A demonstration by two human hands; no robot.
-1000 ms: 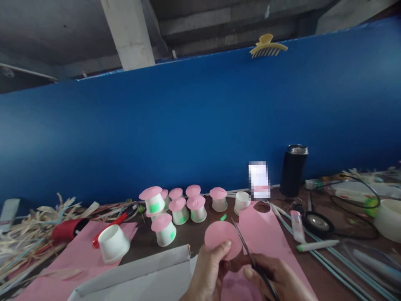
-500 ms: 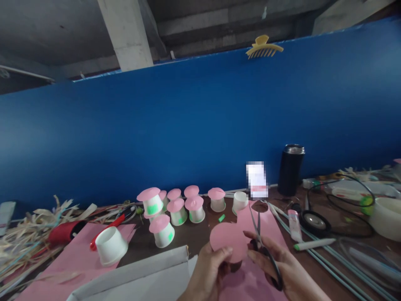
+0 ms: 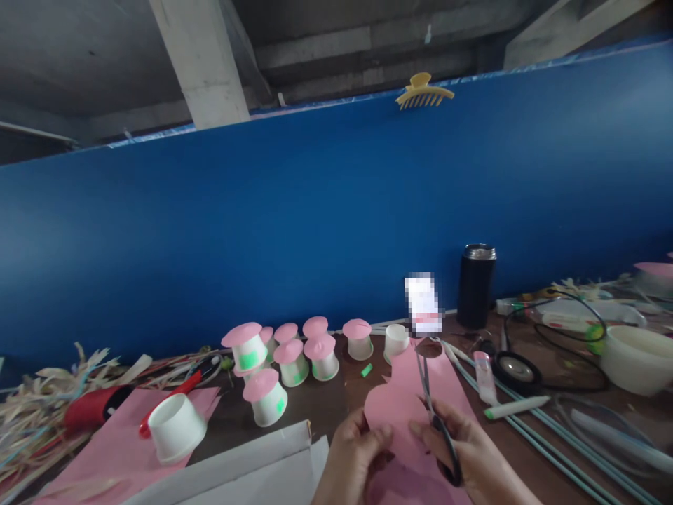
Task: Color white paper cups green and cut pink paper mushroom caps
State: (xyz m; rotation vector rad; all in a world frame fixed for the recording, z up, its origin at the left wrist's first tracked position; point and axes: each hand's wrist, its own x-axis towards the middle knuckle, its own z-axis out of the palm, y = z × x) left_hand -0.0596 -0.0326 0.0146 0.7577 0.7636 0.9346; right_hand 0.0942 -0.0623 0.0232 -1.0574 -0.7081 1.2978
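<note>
My left hand [image 3: 360,449] pinches the lower left edge of a rounded pink paper piece [image 3: 392,414], thumb on top. In my right hand [image 3: 455,438] is a pair of scissors [image 3: 428,393] with dark handles, blades pointing up and away and nearly closed. The right fingers also come against the right side of the pink piece. Beneath lies a larger pink sheet [image 3: 452,375] with a round hole near its far end. Just beyond it stands a white paper cup [image 3: 395,341].
Several upturned white cups [image 3: 320,365] wear pink paper discs. Left are another white cup [image 3: 176,428], a red tool [image 3: 179,393] and a white box [image 3: 226,466]. A black bottle [image 3: 476,287], a marker [image 3: 518,408], a stethoscope [image 3: 518,370] and pale tubes [image 3: 547,449] lie right.
The view has shifted slightly. The pink piece has turned a little in my left hand, and the scissor blades have come closer together.
</note>
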